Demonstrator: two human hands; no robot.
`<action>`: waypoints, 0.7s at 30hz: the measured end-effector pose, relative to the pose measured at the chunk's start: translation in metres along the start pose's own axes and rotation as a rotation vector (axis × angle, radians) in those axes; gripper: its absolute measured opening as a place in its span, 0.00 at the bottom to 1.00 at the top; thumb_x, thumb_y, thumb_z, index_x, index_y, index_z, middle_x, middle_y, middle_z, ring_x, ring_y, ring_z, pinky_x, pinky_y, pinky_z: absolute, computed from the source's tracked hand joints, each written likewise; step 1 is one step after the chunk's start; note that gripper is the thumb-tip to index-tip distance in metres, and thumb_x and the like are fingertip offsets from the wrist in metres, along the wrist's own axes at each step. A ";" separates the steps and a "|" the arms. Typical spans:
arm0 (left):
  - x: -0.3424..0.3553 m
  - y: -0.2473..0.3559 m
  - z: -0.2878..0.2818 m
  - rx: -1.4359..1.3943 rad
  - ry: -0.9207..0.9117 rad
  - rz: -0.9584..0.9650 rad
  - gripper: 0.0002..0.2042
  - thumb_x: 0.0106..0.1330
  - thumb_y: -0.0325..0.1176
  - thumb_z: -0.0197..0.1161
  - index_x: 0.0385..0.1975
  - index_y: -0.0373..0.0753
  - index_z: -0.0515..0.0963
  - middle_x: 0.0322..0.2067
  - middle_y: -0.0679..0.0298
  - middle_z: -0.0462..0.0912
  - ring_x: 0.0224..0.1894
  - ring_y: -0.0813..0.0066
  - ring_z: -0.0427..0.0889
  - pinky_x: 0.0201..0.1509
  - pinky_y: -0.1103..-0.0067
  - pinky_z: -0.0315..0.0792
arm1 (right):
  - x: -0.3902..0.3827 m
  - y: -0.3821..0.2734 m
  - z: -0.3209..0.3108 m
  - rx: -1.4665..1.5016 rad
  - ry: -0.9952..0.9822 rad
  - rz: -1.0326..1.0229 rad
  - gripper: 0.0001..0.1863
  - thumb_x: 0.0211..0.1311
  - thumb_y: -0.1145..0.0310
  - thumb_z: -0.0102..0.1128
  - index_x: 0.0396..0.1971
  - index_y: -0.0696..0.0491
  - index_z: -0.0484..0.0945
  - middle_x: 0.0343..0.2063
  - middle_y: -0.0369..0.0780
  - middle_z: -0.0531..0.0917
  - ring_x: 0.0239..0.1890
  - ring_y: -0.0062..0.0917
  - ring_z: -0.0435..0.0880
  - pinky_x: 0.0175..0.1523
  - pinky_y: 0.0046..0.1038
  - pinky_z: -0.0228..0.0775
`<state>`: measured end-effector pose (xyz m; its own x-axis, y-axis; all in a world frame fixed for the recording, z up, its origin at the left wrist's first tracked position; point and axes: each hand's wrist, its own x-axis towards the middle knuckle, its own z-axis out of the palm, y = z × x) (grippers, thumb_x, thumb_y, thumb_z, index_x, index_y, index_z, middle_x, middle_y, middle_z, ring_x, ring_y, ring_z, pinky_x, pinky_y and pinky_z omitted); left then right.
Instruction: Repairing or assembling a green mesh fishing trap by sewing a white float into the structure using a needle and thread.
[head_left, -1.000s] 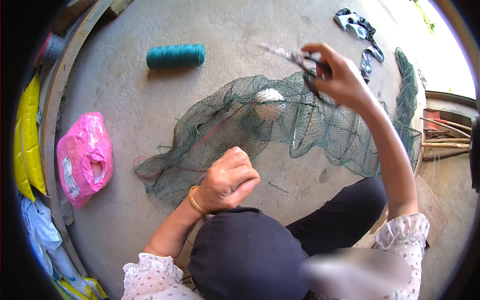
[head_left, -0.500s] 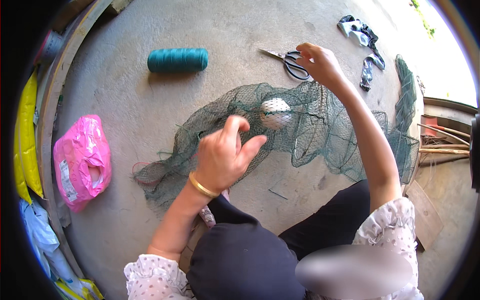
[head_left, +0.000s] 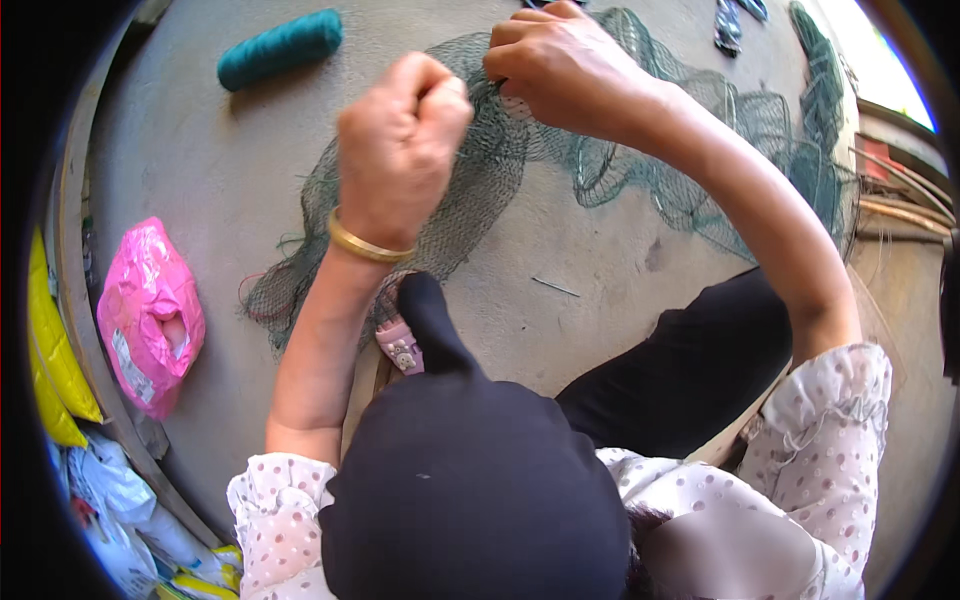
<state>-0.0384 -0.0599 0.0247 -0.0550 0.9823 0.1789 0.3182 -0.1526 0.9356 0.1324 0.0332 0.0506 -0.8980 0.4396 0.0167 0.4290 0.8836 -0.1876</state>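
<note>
My left hand [head_left: 405, 150] is closed in a fist above the green fishing net [head_left: 490, 160], a gold bangle on its wrist. Anything inside the fist is hidden. My right hand [head_left: 560, 75] reaches across from the right, fingers curled together over the net's upper part; what they pinch cannot be made out. A white round thing [head_left: 515, 107] inside the mesh shows just below those fingers, mostly covered. The net spreads over the concrete floor from beside my left forearm to the far right. Dark scissor handles [head_left: 540, 3] peek in at the top edge, behind my right hand.
A spool of teal twine [head_left: 280, 48] lies at the upper left. On the left are a pink plastic bag [head_left: 150, 320] and yellow packages [head_left: 55, 350] behind a wooden edge. Sticks [head_left: 905, 212] lie at the right. A short twine scrap [head_left: 555, 287] is on the floor.
My right hand has come from beside the scissors leftward to above the white round thing. My left hand has closed into a fist and risen. The view has shifted, putting the scissors mostly out of frame.
</note>
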 end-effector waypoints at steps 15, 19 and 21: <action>-0.057 -0.020 -0.023 0.145 -0.015 -0.176 0.15 0.62 0.28 0.63 0.48 0.36 0.75 0.44 0.62 0.74 0.27 0.84 0.72 0.31 0.85 0.68 | -0.184 -0.117 0.141 0.457 -0.512 0.304 0.09 0.48 0.69 0.61 0.25 0.57 0.72 0.22 0.46 0.81 0.28 0.40 0.83 0.31 0.38 0.74; -0.067 -0.026 -0.049 0.156 0.054 -0.149 0.16 0.61 0.24 0.62 0.50 0.34 0.74 0.48 0.64 0.71 0.29 0.86 0.72 0.34 0.86 0.68 | -0.194 -0.122 0.166 0.399 -0.432 0.373 0.05 0.45 0.72 0.57 0.24 0.56 0.73 0.23 0.46 0.82 0.27 0.42 0.83 0.31 0.40 0.74; -0.072 -0.018 -0.058 0.162 0.069 -0.137 0.15 0.60 0.23 0.61 0.48 0.34 0.75 0.47 0.64 0.72 0.31 0.85 0.72 0.35 0.85 0.68 | -0.191 -0.125 0.172 0.413 -0.429 0.361 0.06 0.45 0.71 0.57 0.23 0.56 0.73 0.22 0.46 0.82 0.27 0.42 0.83 0.32 0.40 0.74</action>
<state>-0.0951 -0.1337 0.0125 -0.1709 0.9821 0.0787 0.4509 0.0069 0.8926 0.2337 -0.1893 -0.0979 -0.7015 0.5171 -0.4904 0.7125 0.5226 -0.4682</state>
